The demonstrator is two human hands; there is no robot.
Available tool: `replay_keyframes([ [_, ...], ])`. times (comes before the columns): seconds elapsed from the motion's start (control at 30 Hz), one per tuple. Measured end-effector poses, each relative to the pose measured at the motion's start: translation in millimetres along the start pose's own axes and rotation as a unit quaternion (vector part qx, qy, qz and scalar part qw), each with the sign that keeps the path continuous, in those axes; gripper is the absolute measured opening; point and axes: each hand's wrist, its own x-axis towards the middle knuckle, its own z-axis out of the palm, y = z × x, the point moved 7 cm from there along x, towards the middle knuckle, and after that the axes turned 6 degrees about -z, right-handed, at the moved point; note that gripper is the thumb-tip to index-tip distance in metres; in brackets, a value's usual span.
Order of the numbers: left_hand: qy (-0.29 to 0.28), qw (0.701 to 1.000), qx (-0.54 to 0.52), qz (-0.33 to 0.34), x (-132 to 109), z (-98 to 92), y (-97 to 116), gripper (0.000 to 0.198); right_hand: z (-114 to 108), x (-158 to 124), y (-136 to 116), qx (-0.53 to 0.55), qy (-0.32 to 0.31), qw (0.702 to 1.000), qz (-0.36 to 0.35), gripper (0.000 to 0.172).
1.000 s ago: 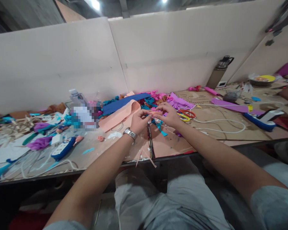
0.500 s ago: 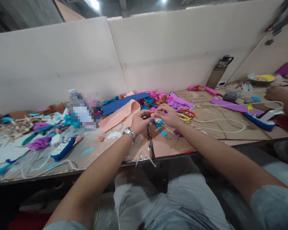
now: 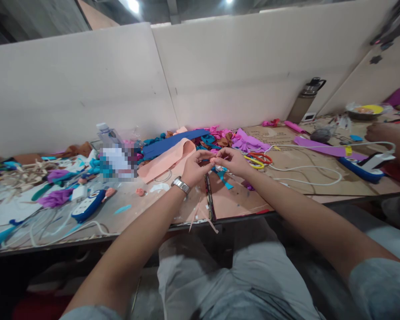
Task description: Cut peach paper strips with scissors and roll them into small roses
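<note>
My left hand (image 3: 193,168), with a metal watch (image 3: 181,185) on its wrist, and my right hand (image 3: 232,162) meet over the table's middle. Both pinch a small peach-coloured piece (image 3: 213,160) between their fingertips. A wide peach foam strip (image 3: 168,160) lies just left of the hands, with a dark blue strip (image 3: 173,141) behind it. Teal scraps (image 3: 224,176) sit under my right hand. Yellow and orange scissor handles (image 3: 258,160) lie just right of it.
Coloured foam scraps (image 3: 220,135) pile up at the back wall. A blue and white glue gun (image 3: 87,206) lies at left, another (image 3: 366,165) at right with a white cable (image 3: 303,168). A metal flask (image 3: 303,102) stands far right. Another person's hand (image 3: 385,132) rests at the right edge.
My hands stay together on the small peach piece; the right fingers have shifted slightly on it. The other person's hand at right moved left, then stayed.
</note>
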Motion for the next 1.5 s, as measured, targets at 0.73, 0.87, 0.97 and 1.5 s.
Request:
replay_keyframes([
  [0.73,-0.002,1.0,0.006,-0.018,0,1.1,-2,0.044,-1,0,-5,-0.015,0.0,0.999,-0.031,0.035],
  [0.87,-0.001,1.0,0.009,-0.007,-1,2.9,2,0.041,-1,0,-4,-0.015,-0.001,1.0,-0.025,0.036],
  [0.97,0.006,1.0,0.018,0.004,-1,2.4,5,0.038,0,1,-2,-0.008,-0.005,1.0,-0.021,0.036],
  [1.5,0.042,0.998,-0.031,-0.047,5,-7.3,-6,0.032,-3,3,10,0.039,0.027,0.999,-0.011,0.028],
])
